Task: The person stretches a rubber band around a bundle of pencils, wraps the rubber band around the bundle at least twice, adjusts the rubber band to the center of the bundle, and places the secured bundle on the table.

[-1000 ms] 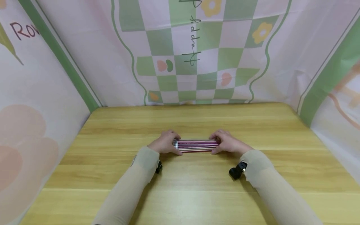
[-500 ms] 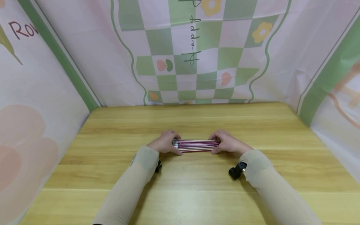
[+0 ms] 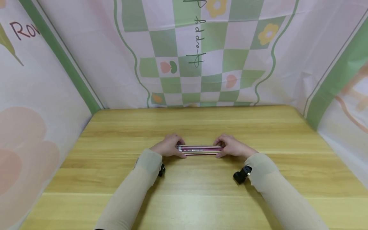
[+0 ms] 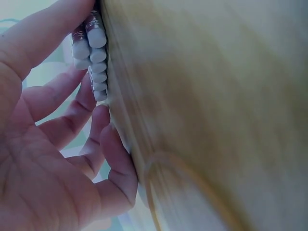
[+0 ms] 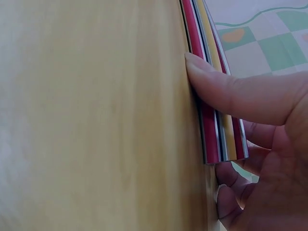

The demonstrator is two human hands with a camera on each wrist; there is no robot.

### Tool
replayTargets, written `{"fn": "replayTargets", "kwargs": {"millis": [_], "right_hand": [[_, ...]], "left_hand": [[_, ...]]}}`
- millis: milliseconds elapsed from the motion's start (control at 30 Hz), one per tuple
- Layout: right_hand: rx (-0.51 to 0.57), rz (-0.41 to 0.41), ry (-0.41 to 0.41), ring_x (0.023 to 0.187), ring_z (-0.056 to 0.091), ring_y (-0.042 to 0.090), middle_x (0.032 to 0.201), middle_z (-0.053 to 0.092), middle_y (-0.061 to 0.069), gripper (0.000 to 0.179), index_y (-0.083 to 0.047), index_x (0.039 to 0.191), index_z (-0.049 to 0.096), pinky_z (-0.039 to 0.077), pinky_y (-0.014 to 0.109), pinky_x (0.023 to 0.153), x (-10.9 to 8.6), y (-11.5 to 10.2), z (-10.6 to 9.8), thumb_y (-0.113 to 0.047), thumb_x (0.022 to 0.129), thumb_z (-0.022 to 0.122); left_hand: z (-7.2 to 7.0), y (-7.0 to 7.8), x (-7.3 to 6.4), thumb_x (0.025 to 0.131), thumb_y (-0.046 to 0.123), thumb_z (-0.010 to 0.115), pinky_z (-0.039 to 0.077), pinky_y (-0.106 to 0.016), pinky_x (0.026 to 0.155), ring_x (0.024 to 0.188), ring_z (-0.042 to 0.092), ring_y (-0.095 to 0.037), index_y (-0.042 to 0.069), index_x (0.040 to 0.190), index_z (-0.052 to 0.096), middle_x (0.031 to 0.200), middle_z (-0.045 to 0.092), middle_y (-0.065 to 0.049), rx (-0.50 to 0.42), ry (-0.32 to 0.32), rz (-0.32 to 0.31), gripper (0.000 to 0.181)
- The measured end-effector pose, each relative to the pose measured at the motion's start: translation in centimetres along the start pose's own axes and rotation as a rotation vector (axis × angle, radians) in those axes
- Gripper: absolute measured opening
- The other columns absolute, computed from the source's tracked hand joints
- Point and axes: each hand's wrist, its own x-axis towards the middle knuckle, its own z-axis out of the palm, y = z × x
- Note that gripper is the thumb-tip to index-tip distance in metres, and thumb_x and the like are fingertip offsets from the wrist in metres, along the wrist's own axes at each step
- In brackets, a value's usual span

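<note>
On the wooden table [image 3: 115, 179], both hands' curled fingers grip the pencil bundle [image 3: 199, 149].

The table [image 3: 201, 182] is walled in by a patterned backdrop [image 3: 201, 64] along its far, left and right edges. Its near edge is left open. Only a bundle of pencils [image 3: 200, 149] is met mid-table, with bare wood around it.

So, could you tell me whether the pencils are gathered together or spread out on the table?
Gathered: the pencils lie side by side in one tight bundle on the table, with the left hand and right hand holding its ends.
</note>
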Motion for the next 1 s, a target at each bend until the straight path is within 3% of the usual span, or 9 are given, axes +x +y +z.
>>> {"fn": "replayTargets", "kwargs": {"millis": [267,567,1000], "right_hand": [[0.015,0.002,-0.009,0.091,0.050,0.022,0.098,0.059,0.013,0.038,0.004,0.104,0.065,0.042,0.029,0.080,0.10,-0.04,0.06,-0.008,0.075,0.084],[0.001,0.017,-0.019,0.088,0.052,0.020,0.096,0.063,0.011,0.035,0.005,0.105,0.064,0.042,0.031,0.080,-0.09,-0.52,0.09,-0.008,0.078,0.081],[-0.045,0.019,-0.041,0.083,0.052,0.018,0.094,0.065,0.010,0.028,0.005,0.103,0.065,0.043,0.030,0.077,-0.04,-0.84,0.11,-0.008,0.082,0.078]], "left_hand": [[0.14,-0.21,0.31,0.079,0.027,0.085,0.044,-0.037,0.101,0.103,0.054,-0.017,0.007,0.113,0.068,0.109,0.064,-0.002,-0.028,0.007,0.022,0.043],[0.06,-0.25,0.35,0.082,0.026,0.083,0.050,-0.031,0.091,0.097,0.057,-0.014,0.008,0.109,0.068,0.106,0.065,-0.001,-0.046,-0.012,0.018,0.036],[-0.10,0.17,0.03,0.084,0.030,0.080,0.049,-0.031,0.084,0.089,0.053,-0.014,0.009,0.109,0.068,0.104,0.066,0.000,-0.021,-0.042,-0.009,0.035]]}}
